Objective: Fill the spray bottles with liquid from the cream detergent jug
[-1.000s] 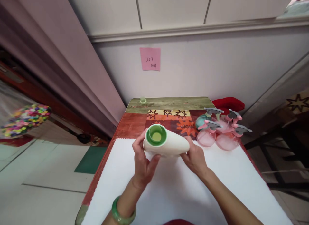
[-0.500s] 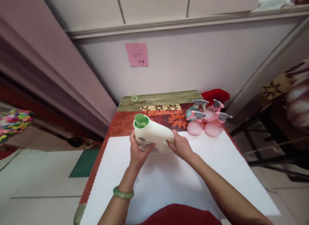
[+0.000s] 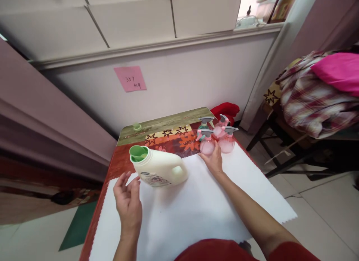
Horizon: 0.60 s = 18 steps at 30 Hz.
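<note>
A cream detergent jug [image 3: 162,167] with a green pouring spout [image 3: 138,153] and a handle hole stands on the white cloth. My left hand [image 3: 129,203] is held off to its left, fingers loosely curled and apart, holding nothing. My right hand [image 3: 214,162] reaches to the front pink spray bottle [image 3: 206,146], thumb on its left and fingers round its right side. Close behind and beside it stand another pink spray bottle [image 3: 226,143], a further pink one [image 3: 218,131] and a green one [image 3: 204,124], all with grey-topped trigger heads.
A green cap [image 3: 137,126] lies at the table's back left. The white cloth [image 3: 179,212] covers the near part of the patterned table [image 3: 123,156]. Behind is a wall with a pink note [image 3: 130,78]. Clothes [image 3: 305,92] are piled on a chair at right.
Both hands have let go of the detergent jug, which now stands on the cloth. My right hand has moved right to the front pink spray bottle; my left has drawn away leftward. The view has shifted.
</note>
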### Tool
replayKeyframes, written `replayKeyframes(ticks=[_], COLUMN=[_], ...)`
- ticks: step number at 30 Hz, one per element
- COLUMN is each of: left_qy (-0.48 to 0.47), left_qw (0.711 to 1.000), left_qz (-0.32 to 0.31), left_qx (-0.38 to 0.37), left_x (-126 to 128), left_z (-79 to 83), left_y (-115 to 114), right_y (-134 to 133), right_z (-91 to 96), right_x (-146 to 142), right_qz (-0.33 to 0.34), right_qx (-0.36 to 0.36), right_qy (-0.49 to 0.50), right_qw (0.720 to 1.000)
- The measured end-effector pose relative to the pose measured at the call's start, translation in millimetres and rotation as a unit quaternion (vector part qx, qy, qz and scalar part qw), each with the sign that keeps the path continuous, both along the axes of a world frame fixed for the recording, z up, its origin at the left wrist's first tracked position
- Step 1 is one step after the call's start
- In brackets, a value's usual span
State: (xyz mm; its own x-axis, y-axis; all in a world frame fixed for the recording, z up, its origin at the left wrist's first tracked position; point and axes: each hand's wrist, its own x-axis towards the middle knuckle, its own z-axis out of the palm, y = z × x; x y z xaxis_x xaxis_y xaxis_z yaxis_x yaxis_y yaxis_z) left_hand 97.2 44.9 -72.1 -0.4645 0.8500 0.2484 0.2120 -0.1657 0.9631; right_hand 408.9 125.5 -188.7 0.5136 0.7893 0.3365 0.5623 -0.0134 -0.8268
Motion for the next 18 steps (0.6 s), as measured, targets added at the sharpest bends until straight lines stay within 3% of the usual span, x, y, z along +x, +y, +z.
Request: replayKeyframes(ticks=[4, 7, 10, 13, 15, 16, 18], left_qy=[0.047, 0.093, 0.138, 0.185, 0.189, 0.176, 0.116], left_qw=[0.998, 0.993, 0.981, 0.968, 0.967, 0.969, 0.971], left_qz=[-0.015, -0.008, -0.006, -0.038, -0.094, -0.130, -0.206], left_qx=[0.039, 0.071, 0.133, 0.165, 0.141, 0.114, 0.044], left_x=[8.9, 12.2, 16.9, 24.8, 33.6, 39.4, 53.3], left_z=[14.7, 26.9, 42.0, 59.3, 71.1, 76.9, 87.9], left_y=[-11.9, -24.2, -36.1, -44.1, -44.2, -42.2, -34.2], right_y=[18.2, 16.4, -1.0, -30.8, -53.2, -63.9, -83.1], right_z=[-5.0, 1.5, 19.5, 51.5, 79.4, 93.9, 120.6], right_x=[-6.7, -7.1, -8.9, -12.7, -15.4, -16.8, -20.4], right_qz=[-0.024, -0.019, -0.002, 0.035, 0.094, 0.167, 0.321], right_qx=[-0.021, -0.020, -0.020, -0.016, -0.007, 0.005, 0.015], right_qy=[0.034, 0.067, 0.094, 0.123, 0.142, 0.186, 0.314], right_qw=[0.999, 0.997, 0.995, 0.992, 0.985, 0.968, 0.893])
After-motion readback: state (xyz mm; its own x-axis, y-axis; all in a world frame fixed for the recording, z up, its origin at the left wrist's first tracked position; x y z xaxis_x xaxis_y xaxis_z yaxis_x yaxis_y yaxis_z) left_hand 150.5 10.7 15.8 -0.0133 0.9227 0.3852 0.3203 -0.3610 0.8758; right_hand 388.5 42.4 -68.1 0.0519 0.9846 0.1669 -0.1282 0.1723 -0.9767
